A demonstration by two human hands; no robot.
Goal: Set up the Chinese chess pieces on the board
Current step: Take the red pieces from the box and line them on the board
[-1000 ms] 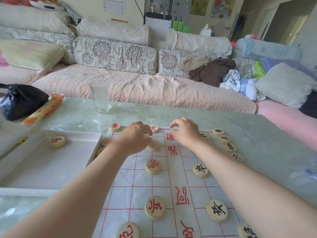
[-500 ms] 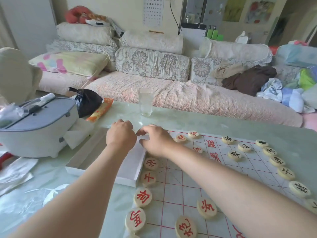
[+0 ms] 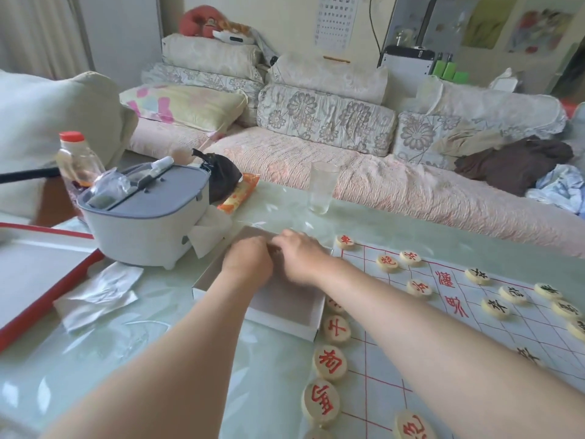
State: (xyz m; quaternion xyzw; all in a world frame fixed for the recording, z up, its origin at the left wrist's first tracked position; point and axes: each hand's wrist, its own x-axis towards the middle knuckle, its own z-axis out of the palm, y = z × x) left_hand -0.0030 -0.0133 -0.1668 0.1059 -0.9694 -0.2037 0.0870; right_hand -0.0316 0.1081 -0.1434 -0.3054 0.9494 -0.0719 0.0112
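Note:
The paper chess board [image 3: 535,327] with red grid lines lies on the right of the glass table. Red-lettered round wooden pieces [image 3: 329,362] line its near left edge, and more stand at its far corner [image 3: 345,241]. Black-lettered pieces [image 3: 495,307] sit on the right. A shallow white box [image 3: 278,321] lies just left of the board. My left hand [image 3: 247,261] and my right hand [image 3: 300,258] meet over the box's far end, knuckles up and fingertips hidden. What they hold is out of sight.
An empty drinking glass [image 3: 321,191] stands beyond the box. A grey-lidded white container [image 3: 142,217], a black bag [image 3: 221,175] and an orange packet [image 3: 239,198] crowd the left. Crumpled tissue [image 3: 98,289] and a red-rimmed tray [image 3: 41,280] lie nearer. A sofa runs behind.
Both hands left the board's far end and moved left into the white box. The view swung left with them, so the board now sits at the right.

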